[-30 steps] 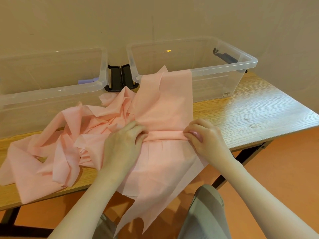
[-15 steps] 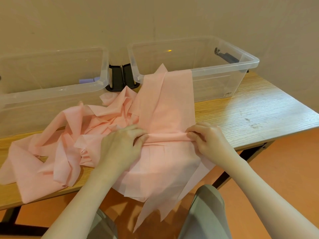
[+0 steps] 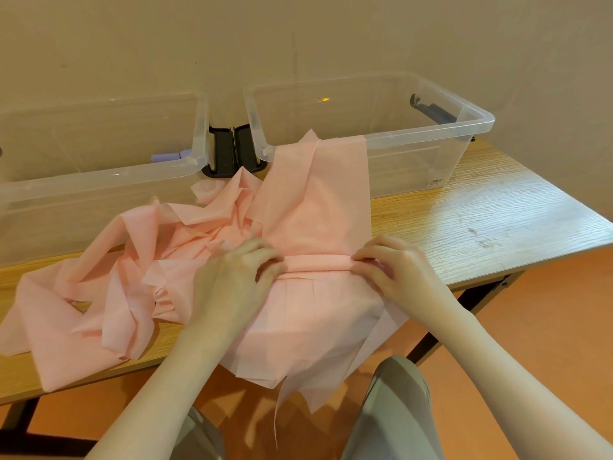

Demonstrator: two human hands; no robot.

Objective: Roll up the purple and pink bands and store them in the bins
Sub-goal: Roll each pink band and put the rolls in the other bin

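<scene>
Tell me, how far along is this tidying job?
Looks partly done: something purple already lies in the left bin. In hand: the left hand and right hand pinch a short roll started across the pink band. Left: most of it lies crumpled on the table, and nothing shows inside the right bin.
</scene>
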